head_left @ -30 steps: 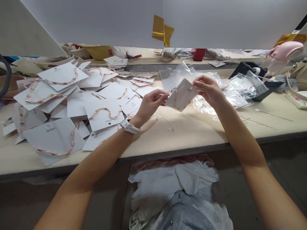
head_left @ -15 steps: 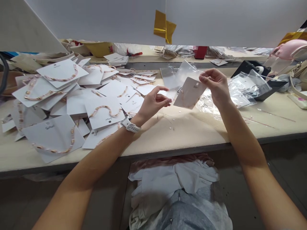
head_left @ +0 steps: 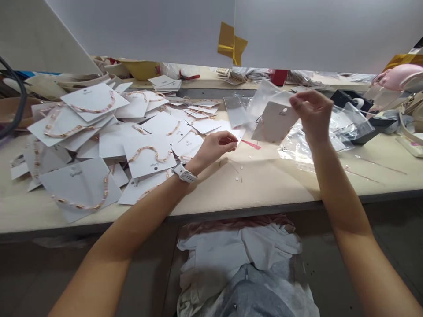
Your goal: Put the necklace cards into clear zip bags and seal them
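Note:
My right hand [head_left: 312,112] pinches the upper right corner of a white jewellery card [head_left: 275,122], held tilted above the table. A printed mark and a faint chain show on it, and it seems to sit in a clear bag. Lower and to the left, my left hand [head_left: 218,149], with a white watch [head_left: 185,172] at its wrist, has its fingers pinched together. A thin pink strip [head_left: 251,144] sticks out from those fingertips. Left of that hand lies a heap of white cards [head_left: 150,154] with pink and gold beaded necklaces.
Clear plastic bags [head_left: 236,112] lie behind the held card, with more filled bags [head_left: 352,125] at the right. A black tape dispenser [head_left: 373,127] stands beyond them. Thin chains [head_left: 380,165] and small white bits [head_left: 237,178] lie on the table. A yellow bowl [head_left: 140,69] stands at the back.
My right hand has moved to the right with the card, away from my left hand. The pink strip now shows at my left fingertips. The view has shifted slightly.

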Demonstrator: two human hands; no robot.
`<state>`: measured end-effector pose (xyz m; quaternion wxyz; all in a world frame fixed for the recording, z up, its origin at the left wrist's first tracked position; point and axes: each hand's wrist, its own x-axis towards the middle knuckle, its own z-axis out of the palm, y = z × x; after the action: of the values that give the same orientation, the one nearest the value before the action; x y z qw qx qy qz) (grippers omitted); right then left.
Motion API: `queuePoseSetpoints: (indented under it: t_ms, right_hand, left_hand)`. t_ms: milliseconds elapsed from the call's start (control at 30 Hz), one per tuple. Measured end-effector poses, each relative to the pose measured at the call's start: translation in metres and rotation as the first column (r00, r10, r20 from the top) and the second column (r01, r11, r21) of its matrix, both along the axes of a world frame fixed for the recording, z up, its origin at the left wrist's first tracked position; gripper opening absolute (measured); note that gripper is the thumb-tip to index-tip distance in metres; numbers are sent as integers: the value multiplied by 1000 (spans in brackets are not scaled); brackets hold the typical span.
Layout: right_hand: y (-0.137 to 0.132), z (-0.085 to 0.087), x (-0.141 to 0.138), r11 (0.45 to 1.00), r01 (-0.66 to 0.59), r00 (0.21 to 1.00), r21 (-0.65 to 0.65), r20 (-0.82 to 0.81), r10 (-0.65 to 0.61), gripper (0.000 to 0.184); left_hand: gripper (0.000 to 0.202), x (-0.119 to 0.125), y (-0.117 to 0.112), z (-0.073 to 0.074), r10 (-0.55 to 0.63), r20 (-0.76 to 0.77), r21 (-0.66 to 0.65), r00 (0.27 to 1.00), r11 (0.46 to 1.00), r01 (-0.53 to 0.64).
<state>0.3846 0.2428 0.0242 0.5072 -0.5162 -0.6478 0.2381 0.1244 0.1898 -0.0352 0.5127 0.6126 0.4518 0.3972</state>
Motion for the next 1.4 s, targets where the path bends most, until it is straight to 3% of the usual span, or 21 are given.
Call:
queuePoseSetpoints:
  t_ms: [100,200,267,333,400,433,500,567,600,700,767,900,967,1167,1400]
  right_hand:
    - [13,18,26,993,101,995,54,-27,-99,19]
    - [26,27,74,960,272,960,67,53,-276,14]
    - [31,24,114,908,415,880,63,227,-418,17]
    - [32,15,148,810,580,718,81,418,-556,32]
    - [30,7,166,761,629,626,162,474,-619,52]
    - [28,4,167,763,619,619,186,482,-620,55]
    - [24,0,151,846,517,672,131,551,-496,45]
    - [22,-1,118,946,324,734,-26,637,-234,37]
    - [22,-3,96,963,253,749,-89,648,-137,34]
    - [25,-14,29,962,56,702,-267,695,153,28]
    - [27,-26,-11,938,-29,617,-347,732,289,28]
    - [22,-44,-54,934,18,349,-358,877,330,29]
    - [16,-48,-56,928,48,297,-369,893,339,26]
    - [6,-38,-37,890,118,314,-441,867,388,26]
    - [13,-19,-27,869,206,453,-449,831,322,24]
  left_hand:
    - [11,0,-1,2,-2,-91,44,996,999,6]
    - [10,0,-2,6,-3,-168,93,986,995,19]
    - [11,1,-3,8,-13,-197,98,980,995,33]
    - [11,2,-3,7,-29,-246,98,969,994,55]
    - [11,3,-2,4,-46,-296,102,954,992,79]
    - [11,4,-2,2,-54,-316,107,947,990,92]
    - [11,5,-1,-1,-63,-345,124,936,986,112]
    - [9,6,-1,-3,-64,-371,141,927,982,124]
    - [9,6,-1,-3,-62,-385,147,921,981,127]
    - [9,6,-1,-4,-52,-426,155,903,979,130]
    - [10,5,-2,-4,-39,-461,171,886,976,132]
    - [12,4,-6,0,-20,-512,198,859,970,140]
    - [14,5,-8,3,-28,-544,195,839,968,158]
    - [15,7,-12,7,-26,-635,186,772,965,186]
    - [13,4,-8,4,14,-652,226,758,958,177]
